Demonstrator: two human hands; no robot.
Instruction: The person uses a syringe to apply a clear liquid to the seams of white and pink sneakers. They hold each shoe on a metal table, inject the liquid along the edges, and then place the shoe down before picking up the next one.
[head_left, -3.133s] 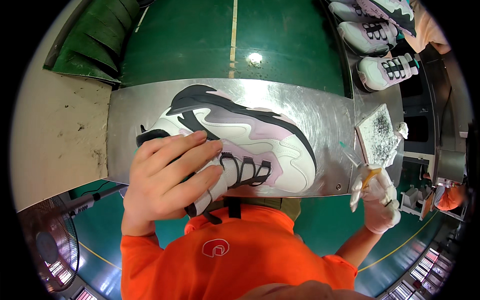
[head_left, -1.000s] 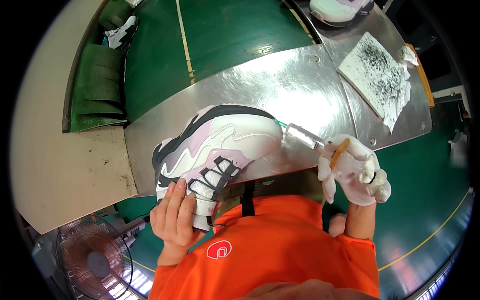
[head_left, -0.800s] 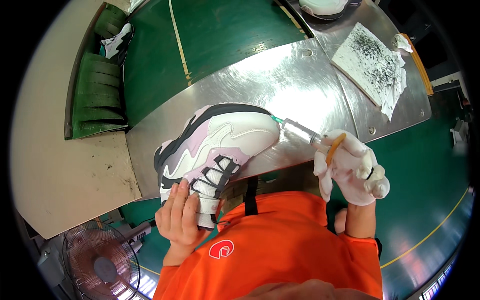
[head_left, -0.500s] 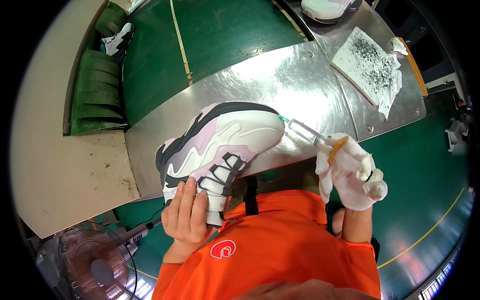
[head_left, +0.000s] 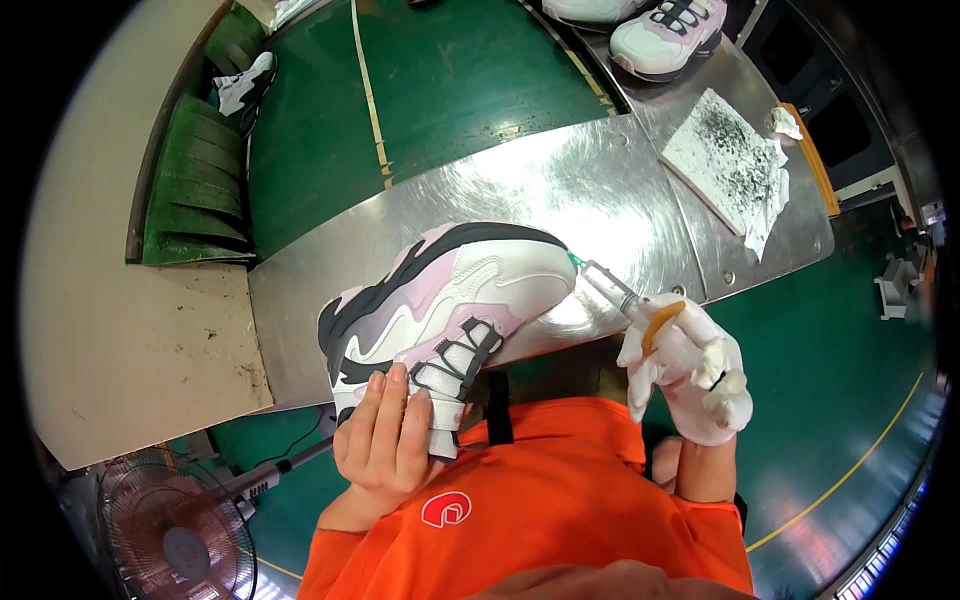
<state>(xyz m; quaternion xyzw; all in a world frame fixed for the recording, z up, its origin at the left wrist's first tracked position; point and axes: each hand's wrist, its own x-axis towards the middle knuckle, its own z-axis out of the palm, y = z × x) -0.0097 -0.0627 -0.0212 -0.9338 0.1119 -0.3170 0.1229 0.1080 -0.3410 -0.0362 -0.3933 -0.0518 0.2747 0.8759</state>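
In the head view, grips the shoe (head_left: 500,290) at its ankle end, over the metal bench (head_left: 540,180), with the nearer, bare left hand (head_left: 385,430). Holds it with sole turned away, long axis slanting forward and right, toe toward the gloved right hand (head_left: 690,372). Grasps the syringe (head_left: 606,286) there with bent fingers, wrist low; aims its tip leftward at the toe's edge, can't tell whether touching.

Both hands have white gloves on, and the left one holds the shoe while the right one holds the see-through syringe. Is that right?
Not quite. The head view shows only the right hand wearing a white glove; the left hand is bare. The left one does hold the shoe, and the right one holds the see-through syringe.
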